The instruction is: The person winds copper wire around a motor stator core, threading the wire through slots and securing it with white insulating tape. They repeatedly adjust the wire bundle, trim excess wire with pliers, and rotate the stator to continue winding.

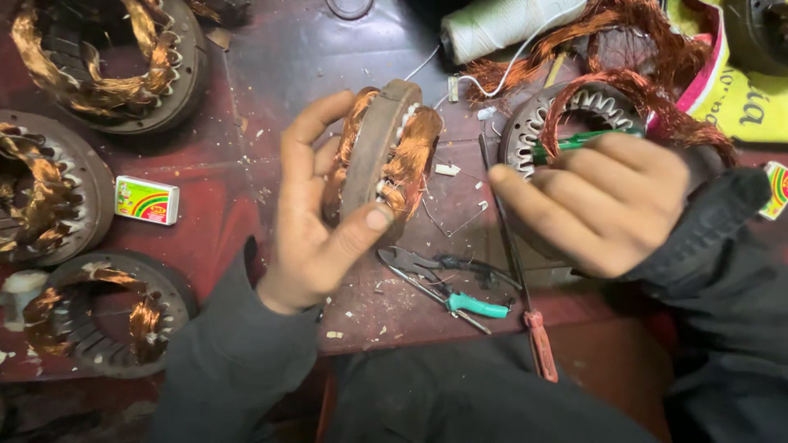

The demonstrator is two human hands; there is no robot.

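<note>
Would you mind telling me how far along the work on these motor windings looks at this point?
Done: the stator in the left hand already carries copper coils. In hand: that hand holds it on edge while the right hand grips a green-handled tool. Left: another stator behind has loose wire spilling out; pliers and a screwdriver lie unused.

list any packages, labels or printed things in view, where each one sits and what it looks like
small box: flat on the red table left of the left hand, rectangular, white edge, green, yellow and red print.
yellow printed bag: top right corner behind the right hand, yellow with dark print and a pink band.
small packet: right edge, only partly in view, yellow, red and green.
</note>
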